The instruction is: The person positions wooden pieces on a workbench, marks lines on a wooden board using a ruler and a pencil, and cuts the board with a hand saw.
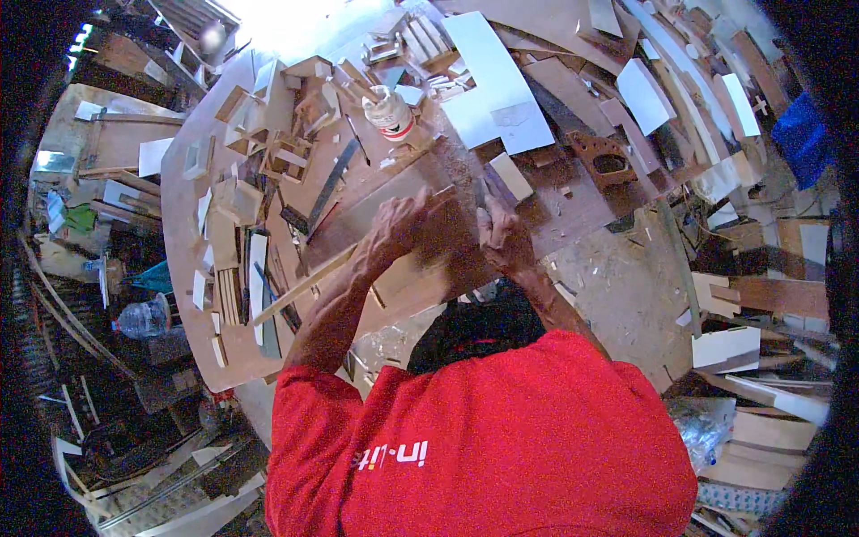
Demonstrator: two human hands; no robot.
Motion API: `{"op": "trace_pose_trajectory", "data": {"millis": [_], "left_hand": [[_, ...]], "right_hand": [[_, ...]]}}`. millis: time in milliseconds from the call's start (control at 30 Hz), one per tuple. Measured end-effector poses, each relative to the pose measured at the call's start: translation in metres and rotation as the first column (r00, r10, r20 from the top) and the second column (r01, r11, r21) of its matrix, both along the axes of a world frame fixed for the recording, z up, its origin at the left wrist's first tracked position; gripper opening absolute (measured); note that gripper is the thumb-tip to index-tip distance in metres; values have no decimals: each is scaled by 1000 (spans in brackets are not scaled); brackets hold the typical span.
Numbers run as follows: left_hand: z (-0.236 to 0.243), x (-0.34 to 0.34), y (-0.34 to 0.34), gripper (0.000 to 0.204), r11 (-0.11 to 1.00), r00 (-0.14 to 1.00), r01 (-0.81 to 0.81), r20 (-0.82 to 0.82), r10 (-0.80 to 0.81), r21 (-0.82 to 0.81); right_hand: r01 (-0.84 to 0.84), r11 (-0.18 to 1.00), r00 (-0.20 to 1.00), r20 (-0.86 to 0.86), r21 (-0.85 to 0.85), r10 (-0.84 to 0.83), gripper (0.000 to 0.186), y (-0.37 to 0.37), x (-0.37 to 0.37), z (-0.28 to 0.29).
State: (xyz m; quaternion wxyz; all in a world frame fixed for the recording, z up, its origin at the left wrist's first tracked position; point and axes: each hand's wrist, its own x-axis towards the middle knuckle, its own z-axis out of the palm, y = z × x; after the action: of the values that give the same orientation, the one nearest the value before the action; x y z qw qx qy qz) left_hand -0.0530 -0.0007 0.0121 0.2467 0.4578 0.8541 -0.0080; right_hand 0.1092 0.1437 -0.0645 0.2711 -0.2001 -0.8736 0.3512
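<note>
Both hands blur at the bench: the left hand covers part of the wooden strip, while whatever the right hand pinches is too small and smeared to tell.

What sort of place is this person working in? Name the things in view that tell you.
Most likely a woodworking shop. Wood offcuts cover the workbench, cut boards are piled around it, a glue bottle stands on it, and both hands work a wooden piece.
</note>
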Motion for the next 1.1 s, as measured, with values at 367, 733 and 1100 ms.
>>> {"op": "trace_pose_trajectory", "data": {"millis": [367, 733, 1100], "left_hand": [[-19, 3, -18, 45, 980, 991, -50, -116, 73, 195], [-9, 12, -13, 17, 961, 966, -64, -226, 128, 269], [-28, 6, -16, 29, 948, 958, -71, -243, 152, 312]], "right_hand": [[-137, 967, 988, 104, 215, 117, 20, -8, -9, 25], [-186, 880, 977, 181, 436, 117, 14, 0, -7, -15], [-410, 900, 869, 365, 149, 335, 21, 20, -11, -17]]}}
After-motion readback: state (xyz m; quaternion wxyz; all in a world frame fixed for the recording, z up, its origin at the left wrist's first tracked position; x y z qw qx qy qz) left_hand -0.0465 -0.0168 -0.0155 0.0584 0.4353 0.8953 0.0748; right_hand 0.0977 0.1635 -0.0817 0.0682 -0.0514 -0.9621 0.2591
